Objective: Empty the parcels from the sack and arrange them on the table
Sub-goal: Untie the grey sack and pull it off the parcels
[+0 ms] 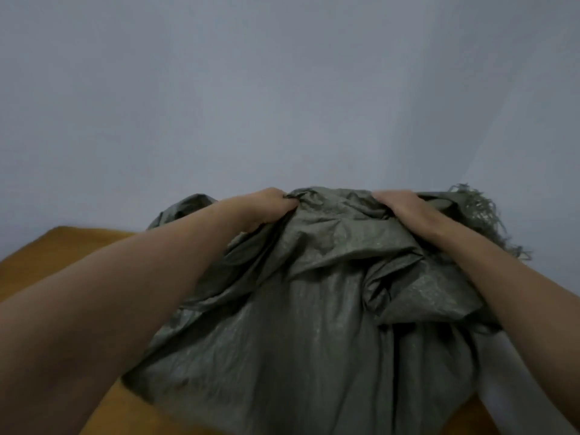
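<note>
The sack (314,315), a grey-green woven one, stood bunched and crumpled over the near part of the table (47,255), its upper end raised toward the wall (282,89). No parcel showed outside the sack, and none could be made out through its cloth, so the emptying looked barely begun.

At the sack's top, on its left side, the left hand (270,208) had its fingers curled tight into a gathered fold of cloth. At the sack's top right, the right hand (405,208) lay over the cloth with its fingers bent down into it, gripping as well, though the fingertips were hidden in the folds. Just right of that hand, a frayed edge (480,215) of loose threads stuck out from the sack.

The step in hand appeared to be lifting or tipping the sack by this end. Which end was the mouth could not be told. The next move probably called for raising the gripped end so the contents slid out onto the table beneath the sack.
</note>
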